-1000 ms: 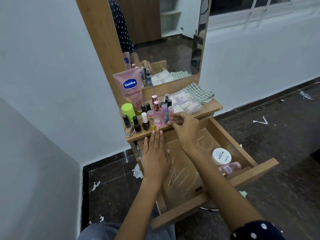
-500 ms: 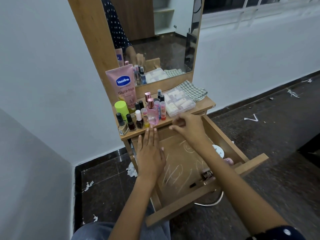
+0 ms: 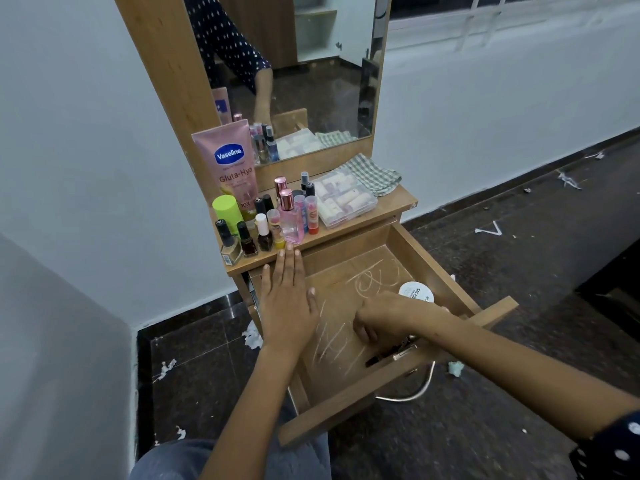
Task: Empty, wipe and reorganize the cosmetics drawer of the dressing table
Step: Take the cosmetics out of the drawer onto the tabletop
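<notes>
In the lower centre of the frame the right hand (image 3: 384, 322) curls down over the small metal clips and dark sticks (image 3: 398, 353) lying along the front wall of the open wooden drawer (image 3: 349, 393) (whether it grips them is unclear), the flat left hand (image 3: 285, 299) resting farther left.

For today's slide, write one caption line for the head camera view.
Left hand flat on the open drawer's edge, right hand reaching inside near a white jar.
</notes>
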Available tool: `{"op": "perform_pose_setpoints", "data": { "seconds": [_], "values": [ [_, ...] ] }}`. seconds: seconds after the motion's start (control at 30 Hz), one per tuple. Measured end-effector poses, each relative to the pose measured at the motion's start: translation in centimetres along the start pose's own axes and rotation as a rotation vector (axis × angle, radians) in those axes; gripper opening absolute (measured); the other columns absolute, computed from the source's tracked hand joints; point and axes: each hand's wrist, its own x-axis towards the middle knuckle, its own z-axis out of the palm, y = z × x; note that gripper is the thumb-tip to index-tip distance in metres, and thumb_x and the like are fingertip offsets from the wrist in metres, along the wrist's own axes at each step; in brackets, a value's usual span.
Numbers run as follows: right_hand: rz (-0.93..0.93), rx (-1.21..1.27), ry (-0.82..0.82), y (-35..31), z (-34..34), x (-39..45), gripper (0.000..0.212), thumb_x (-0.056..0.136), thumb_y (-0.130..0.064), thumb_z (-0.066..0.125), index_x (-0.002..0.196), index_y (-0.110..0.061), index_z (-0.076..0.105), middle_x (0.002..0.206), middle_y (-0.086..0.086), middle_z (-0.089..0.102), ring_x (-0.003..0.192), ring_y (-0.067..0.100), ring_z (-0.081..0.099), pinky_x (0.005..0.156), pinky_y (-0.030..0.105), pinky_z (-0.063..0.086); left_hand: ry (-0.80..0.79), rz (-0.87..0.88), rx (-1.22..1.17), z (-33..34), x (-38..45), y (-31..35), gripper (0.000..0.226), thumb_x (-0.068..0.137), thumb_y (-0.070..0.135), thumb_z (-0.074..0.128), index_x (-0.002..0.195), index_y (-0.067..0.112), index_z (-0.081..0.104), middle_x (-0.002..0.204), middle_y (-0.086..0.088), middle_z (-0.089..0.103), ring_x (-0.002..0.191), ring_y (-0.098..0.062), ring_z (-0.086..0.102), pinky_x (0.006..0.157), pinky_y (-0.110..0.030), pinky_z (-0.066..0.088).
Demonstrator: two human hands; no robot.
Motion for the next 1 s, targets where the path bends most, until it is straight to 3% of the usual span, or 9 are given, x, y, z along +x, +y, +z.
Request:
{"op": "perform_pose_setpoints", "data": {
  "seconds": [0.1, 0.17, 0.27, 0.37, 0.5, 0.6, 0.7, 0.83, 1.0],
  "values": [
    [0.061, -0.044, 0.149, 0.3, -0.6, 0.3, 0.018, 0.08, -0.02, 0.062, 0.097, -0.024, 0.065, 0.097, -0.001, 0.068, 0.092, 0.023, 0.063, 0.062, 0.029, 0.039, 0.001, 0.005, -0.015, 0.0, 0.0, 0.1, 0.066, 0.092, 0.037, 0.017, 0.15, 0.007, 0.012, 0.158, -0.009, 0.008, 0.146, -0.019, 0.004, 0.115, -0.038, -0.005],
    [0.092, 0.01, 0.23, 0.7, -0.9, -0.1, 0.019, 0.084, -0.026, 0.062, 0.102, -0.022, 0.063, 0.101, -0.003, 0.067, 0.095, 0.019, 0.062, 0.063, 0.028, 0.036, 0.002, 0.0, -0.018, -0.1, 0.0, 0.1, 0.066, 0.092, 0.036, 0.019, 0.15, 0.007, 0.012, 0.158, -0.009, 0.008, 0.146, -0.02, 0.004, 0.115, -0.038, -0.005],
    [0.129, 0.05, 0.192, 0.2, -0.7, -0.3, 0.033, 0.073, -0.045, 0.07, 0.095, -0.022, 0.064, 0.093, -0.004, 0.068, 0.088, 0.019, 0.064, 0.061, 0.027, 0.039, -0.005, 0.004, -0.006, 0.0, 0.0, 0.0, 0.066, 0.092, 0.037, 0.017, 0.15, 0.007, 0.011, 0.158, -0.009, 0.007, 0.146, -0.02, 0.003, 0.115, -0.038, -0.005],
    [0.253, -0.058, 0.139, -1.0, 0.0, 0.7, 0.048, 0.068, -0.051, 0.073, 0.093, -0.013, 0.06, 0.094, 0.007, 0.065, 0.085, 0.029, 0.064, 0.059, 0.03, 0.037, -0.004, -0.005, -0.002, 0.1, 0.0, 0.0, 0.068, 0.09, 0.039, 0.01, 0.15, 0.007, 0.012, 0.158, -0.009, 0.009, 0.146, -0.02, 0.005, 0.116, -0.038, -0.003],
    [0.299, 0.021, 0.189, -1.4, 0.0, 1.5, 0.029, 0.086, -0.03, 0.061, 0.104, -0.007, 0.058, 0.107, 0.013, 0.063, 0.096, 0.034, 0.062, 0.066, 0.033, 0.039, -0.006, -0.001, -0.023, 0.0, 0.0, 0.1, 0.066, 0.091, 0.038, 0.013, 0.15, 0.008, 0.007, 0.158, -0.009, 0.005, 0.146, -0.018, 0.001, 0.115, -0.037, -0.006],
    [0.334, 0.226, 0.224, -0.6, -0.5, 1.7, 0.027, 0.08, -0.026, 0.07, 0.104, -0.015, 0.065, 0.105, 0.006, 0.066, 0.098, 0.025, 0.063, 0.07, 0.031, 0.045, -0.002, -0.005, -0.034, -0.2, -0.1, 0.0, 0.065, 0.092, 0.036, 0.016, 0.15, 0.008, 0.005, 0.158, -0.008, 0.002, 0.146, -0.018, -0.002, 0.115, -0.037, -0.007],
    [0.346, 0.664, 0.514, 0.6, -2.6, 1.4, 0.023, 0.07, -0.029, 0.082, 0.088, -0.018, 0.071, 0.087, -0.004, 0.072, 0.084, 0.012, 0.067, 0.076, 0.032, 0.055, 0.003, -0.009, -0.055, -0.4, 0.0, 0.1, 0.063, 0.097, 0.033, 0.027, 0.151, 0.008, 0.006, 0.159, -0.008, 0.002, 0.146, -0.018, -0.001, 0.115, -0.036, -0.007],
    [0.33, 1.029, 1.111, -1.2, -5.9, 2.0, 0.022, 0.068, -0.018, 0.084, 0.085, -0.015, 0.069, 0.077, -0.008, 0.068, 0.069, -0.003, 0.063, 0.069, 0.011, 0.052, 0.001, -0.004, -0.078, -0.5, 0.0, 0.3, 0.064, 0.097, 0.031, 0.031, 0.15, 0.007, 0.005, 0.158, -0.009, 0.001, 0.146, -0.019, -0.001, 0.114, -0.035, -0.009],
    [0.373, 1.036, 1.312, -3.1, -6.7, 6.0, 0.022, 0.072, -0.015, 0.081, 0.09, -0.01, 0.069, 0.082, -0.001, 0.07, 0.074, 0.008, 0.067, 0.07, 0.025, 0.058, 0.008, -0.004, -0.08, -0.5, 0.0, 0.3, 0.064, 0.098, 0.031, 0.033, 0.15, 0.006, 0.005, 0.158, -0.01, 0.001, 0.146, -0.02, 0.0, 0.113, -0.034, -0.011]
  ]
}}
